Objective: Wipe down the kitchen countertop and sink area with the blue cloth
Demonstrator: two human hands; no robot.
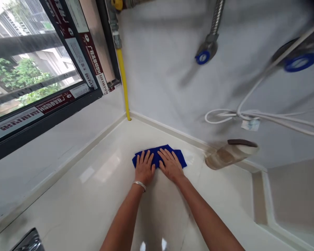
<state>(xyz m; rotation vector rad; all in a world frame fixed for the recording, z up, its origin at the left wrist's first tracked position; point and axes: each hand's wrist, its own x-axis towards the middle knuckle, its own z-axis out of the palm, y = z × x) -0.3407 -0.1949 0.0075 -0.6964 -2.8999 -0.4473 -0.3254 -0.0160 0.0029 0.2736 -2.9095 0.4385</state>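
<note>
A folded dark blue cloth (157,157) lies flat on the glossy cream floor tiles (94,205), near the corner of the two walls. My left hand (144,169) presses on its left part with the fingers spread, a silver bracelet (139,185) around the wrist. On the cloth's right part rests my right hand (172,164), palm down and fingers stretched out. Both thumbs point inward, with a narrow gap between the hands. The palms hide some of the cloth's near edge.
A drain pipe stub (227,155) rises from the floor on the right. The yellow pipe (124,82) enters the floor at the corner. Looped white cable (238,113) and blue-capped valves (202,56) hang on the right wall. A dark object (28,241) stands at lower left, beneath the window frame (68,108).
</note>
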